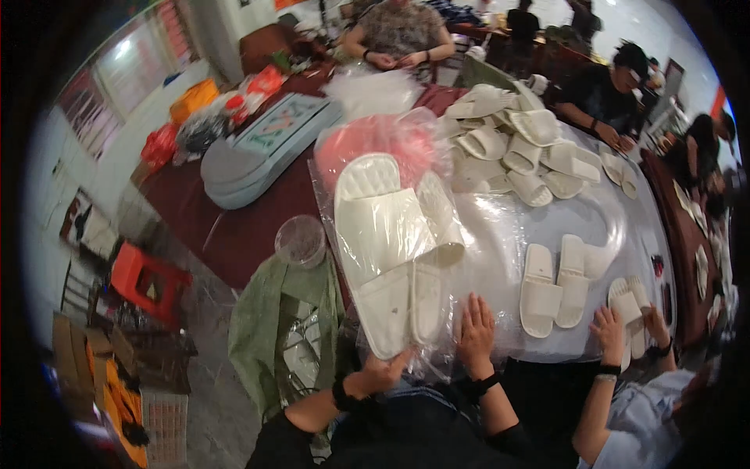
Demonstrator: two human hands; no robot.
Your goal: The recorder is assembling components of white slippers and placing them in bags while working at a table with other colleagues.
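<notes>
A pair of cream slippers [383, 242] in a clear plastic bag [324, 227] is tilted up in front of me. My left hand [381, 372] grips its lower edge at the heel of the left slipper, the fingers partly hidden behind it. To the right of the bag, my right hand [476, 332] has its fingers stretched out over the plastic-covered tabletop [500, 234]. A loose pair of cream slippers [553, 289] lies right of that hand. Farther back is a heap of cream slippers [523, 148]. Pink bagged items [379, 144] show behind the held pair.
At right, a co-worker's hands [609, 332] are at another slipper pair [629, 301]. Back left lies a large grey-blue slipper-shaped object [266, 148]. A green sack [269, 336] hangs below a clear round tub [300, 241]. A red stool [148, 281] stands on the floor.
</notes>
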